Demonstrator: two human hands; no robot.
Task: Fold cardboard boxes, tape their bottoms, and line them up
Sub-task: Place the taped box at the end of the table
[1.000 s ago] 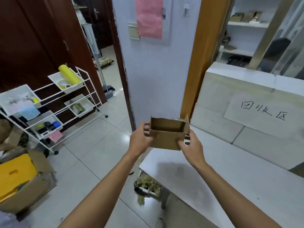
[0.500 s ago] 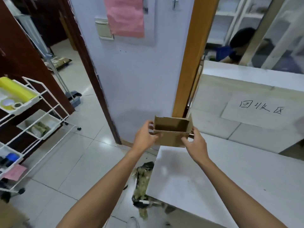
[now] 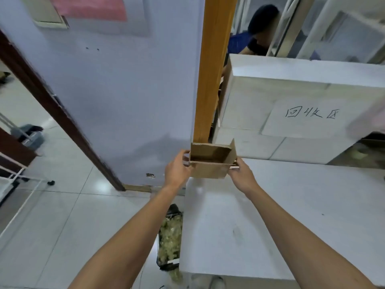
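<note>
A small brown cardboard box [image 3: 210, 168] with its top open is held upright over the far left corner of the white table [image 3: 291, 215]. My left hand [image 3: 177, 170] grips its left end, fingers curled around the side. My right hand [image 3: 241, 174] grips its right end, where one flap stands up. I cannot tell whether the box touches the tabletop. No tape is in view.
A white partition [image 3: 281, 97] with handwritten characters stands behind the table, and a person in blue sits beyond it. An orange wooden post [image 3: 210, 80] and a pale wall rise behind the box. A bag of scraps [image 3: 169, 238] lies on the floor by the table's left edge.
The view has swung right and closer to the table; the wire rack has slid out at the left. Both hands have carried the box toward the table's far left corner.
</note>
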